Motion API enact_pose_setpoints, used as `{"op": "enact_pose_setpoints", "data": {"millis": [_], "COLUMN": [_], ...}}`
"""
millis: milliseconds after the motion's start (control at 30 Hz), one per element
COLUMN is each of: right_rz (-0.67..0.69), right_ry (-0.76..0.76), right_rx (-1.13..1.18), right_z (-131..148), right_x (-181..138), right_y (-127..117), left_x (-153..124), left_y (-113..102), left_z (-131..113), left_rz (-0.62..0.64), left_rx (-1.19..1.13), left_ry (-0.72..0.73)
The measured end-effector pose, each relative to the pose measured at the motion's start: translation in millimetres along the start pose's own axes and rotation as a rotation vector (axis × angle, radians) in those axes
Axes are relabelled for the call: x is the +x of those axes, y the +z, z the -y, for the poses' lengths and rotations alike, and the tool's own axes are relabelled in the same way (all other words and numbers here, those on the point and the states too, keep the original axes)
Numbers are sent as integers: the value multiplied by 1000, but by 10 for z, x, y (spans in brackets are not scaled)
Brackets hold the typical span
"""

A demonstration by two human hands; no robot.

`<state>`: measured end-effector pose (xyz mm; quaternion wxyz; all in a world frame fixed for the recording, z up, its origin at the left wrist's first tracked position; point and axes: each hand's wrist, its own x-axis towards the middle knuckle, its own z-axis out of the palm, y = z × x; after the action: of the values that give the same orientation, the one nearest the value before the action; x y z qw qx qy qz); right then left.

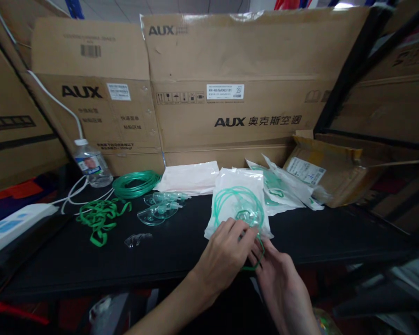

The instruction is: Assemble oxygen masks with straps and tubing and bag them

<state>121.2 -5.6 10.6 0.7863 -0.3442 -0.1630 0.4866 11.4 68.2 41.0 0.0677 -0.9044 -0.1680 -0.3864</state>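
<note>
A brown cardboard box (258,60) printed "AUX" stands upright well beyond both hands. The black tabletop (181,246) runs beneath and to either side of them. An opened carton (345,184) with a white label tilts beyond the right hand, to its right; a white power strip (19,226) lies far left of the left hand.

Directly ahead of the fingers, flat on the tabletop, is a white pouch (226,178), shiny and slightly wrinkled, with pale green tubing (216,207) looped in rings across it; whether inside or on top, I cannot tell. More filled pouches (282,186) overlap behind it, to the right.

The left hand (226,249) bends its fingers over the pouch's near edge. The right hand (279,265) reaches in from below, fingers extended and partly covered by the left; whether either pinches anything is hidden.

Beyond the left hand, leftward, lie white sheets (190,178), a clear bottle (92,165), coiled green tube (134,193), tangled green straps (97,216) and transparent mask shells (157,214).

By the left fingertips sits a crumpled-looking clear mask (250,217); a narrow green band (264,253) loops around near the right fingers. A small clear piece (138,239) lies left of the left hand.
</note>
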Motion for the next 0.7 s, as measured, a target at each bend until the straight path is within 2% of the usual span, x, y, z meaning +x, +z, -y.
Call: {"op": "enact_pose_setpoints", "data": {"millis": [200,467,567,700], "right_rz": [17,158,218,147], "right_ry": [79,112,134,130], "right_rx": [-185,-418,-404,-335], "right_z": [-10,156,161,151], "right_x": [-35,-12,-24,-132], "right_y": [-56,-93,-149,-264], "left_x": [-45,-46,-30,-35], "left_y": [38,-10,-59,-149], "left_z": [26,8,-50,-225], "left_rz": [33,-21,-5,-20], "left_rx": [-36,-158,-152,-151], "left_ry": [8,-31,-20,-2]}}
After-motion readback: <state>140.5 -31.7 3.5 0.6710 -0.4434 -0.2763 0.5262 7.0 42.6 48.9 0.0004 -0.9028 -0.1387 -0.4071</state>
